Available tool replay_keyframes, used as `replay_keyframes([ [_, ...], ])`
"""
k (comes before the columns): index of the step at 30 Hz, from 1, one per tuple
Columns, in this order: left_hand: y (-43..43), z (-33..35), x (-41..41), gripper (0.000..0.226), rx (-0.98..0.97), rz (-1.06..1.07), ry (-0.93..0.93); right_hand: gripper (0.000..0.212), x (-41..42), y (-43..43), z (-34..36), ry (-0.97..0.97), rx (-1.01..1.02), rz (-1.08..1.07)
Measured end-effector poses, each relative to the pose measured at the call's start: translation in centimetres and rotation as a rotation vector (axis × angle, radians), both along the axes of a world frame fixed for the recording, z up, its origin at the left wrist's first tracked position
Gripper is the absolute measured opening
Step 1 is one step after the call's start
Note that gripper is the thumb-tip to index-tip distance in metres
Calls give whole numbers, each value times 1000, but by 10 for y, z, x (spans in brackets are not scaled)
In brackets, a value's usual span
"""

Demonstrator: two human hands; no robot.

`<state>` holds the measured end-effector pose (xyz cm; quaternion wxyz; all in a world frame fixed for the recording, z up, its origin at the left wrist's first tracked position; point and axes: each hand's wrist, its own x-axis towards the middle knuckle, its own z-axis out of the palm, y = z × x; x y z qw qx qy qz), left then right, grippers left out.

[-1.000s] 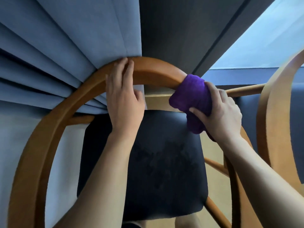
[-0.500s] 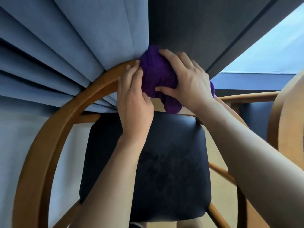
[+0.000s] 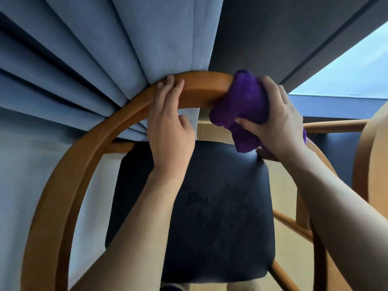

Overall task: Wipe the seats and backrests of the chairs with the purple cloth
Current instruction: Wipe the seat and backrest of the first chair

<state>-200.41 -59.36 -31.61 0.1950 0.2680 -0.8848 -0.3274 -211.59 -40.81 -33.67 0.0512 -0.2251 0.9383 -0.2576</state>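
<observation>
A blue pleated curtain point(image 3: 84, 59) fills the upper part of the view, just behind a wooden chair point(image 3: 63, 185). The curved backrest point(image 3: 201, 85) of this chair arches over its black seat point(image 3: 210, 206). At the right edge a part of a second chair point(image 3: 375, 156) shows. The left hand point(image 3: 170, 131) rests on the top of the backrest with nearly straight fingers, the thumb free below the rail; it grips nothing. The right hand point(image 3: 281, 122) is closed around the bunched purple cloth point(image 3: 243, 106) and presses it against the backrest, just to the right of the left hand.
</observation>
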Motion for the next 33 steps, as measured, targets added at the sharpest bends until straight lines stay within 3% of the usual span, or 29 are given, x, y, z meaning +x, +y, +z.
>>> replay_keyframes([
  [4,-5,2,2,65,52,-21,-3,92,-6,-29,11,46,15,67],
  [12,-26,8,10,58,291,-38,59,92,-5,-98,31,212,251,283],
  [17,-47,-3,43,50,138,198,-40,92,-1,-127,36,274,382,402],
  [21,-59,-10,70,56,116,191,-177,89,15,-156,34,346,469,477],
  [28,-74,-12,91,52,121,296,-132,77,67,-226,12,357,518,648],
  [33,-72,-12,95,51,122,293,-116,69,69,-224,5,364,473,661],
])
